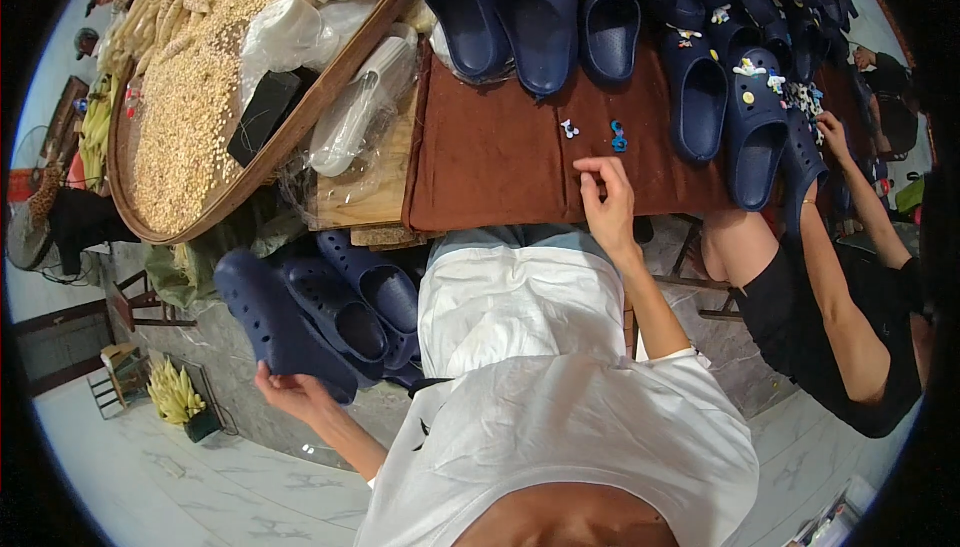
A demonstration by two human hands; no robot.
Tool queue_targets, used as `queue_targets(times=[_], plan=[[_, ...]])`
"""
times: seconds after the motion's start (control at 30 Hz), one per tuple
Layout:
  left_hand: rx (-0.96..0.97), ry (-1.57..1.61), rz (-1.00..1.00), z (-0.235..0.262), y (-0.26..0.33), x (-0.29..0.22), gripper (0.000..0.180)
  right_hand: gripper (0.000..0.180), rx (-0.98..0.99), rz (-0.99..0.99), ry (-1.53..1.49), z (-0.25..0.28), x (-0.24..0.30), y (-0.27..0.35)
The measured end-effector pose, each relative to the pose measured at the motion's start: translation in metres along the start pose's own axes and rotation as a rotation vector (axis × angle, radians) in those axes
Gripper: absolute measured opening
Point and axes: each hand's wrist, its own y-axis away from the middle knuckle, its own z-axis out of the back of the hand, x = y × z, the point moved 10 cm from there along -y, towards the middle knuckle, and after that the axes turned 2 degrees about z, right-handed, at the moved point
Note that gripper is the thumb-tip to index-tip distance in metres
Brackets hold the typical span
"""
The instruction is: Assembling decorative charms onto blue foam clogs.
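My left hand [296,394] is low on the left, its fingers and thumb closed on the lower edge of a navy clog [272,319]. That clog is tilted, with its holed upper toward me. Other plain navy clogs [372,282] are bunched right beside it. Over the front part of the brown cloth [480,172], my right hand [608,205] has loosely bent fingers, with a gap to the thumb and nothing visible between them. Just beyond its fingertips lie a small white shoe charm [569,129] and a blue charm [618,137].
Navy clogs with charms [537,27] stand along the table's back and right. A wide woven tray [190,232] of corn kernels holds a black phone-like slab [268,112]. Beside it lies a plastic-wrapped white object [362,107]. A co-worker's hand [832,137] touches clogs at right.
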Motion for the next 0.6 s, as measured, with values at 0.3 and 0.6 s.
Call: queue_targets(times=[0.3, 0.6], plan=[[0.498, -0.251, 0.339, -0.159, 0.155, 0.144, 0.023, 0.030, 0.008, 0.144, 0.187, -0.017, -0.009, -0.052], [0.881, -0.327, 0.416, -0.220, 0.220, 0.214, 0.047, 0.021, 0.058, 0.145, 0.343, -0.025, -0.031, -0.063]])
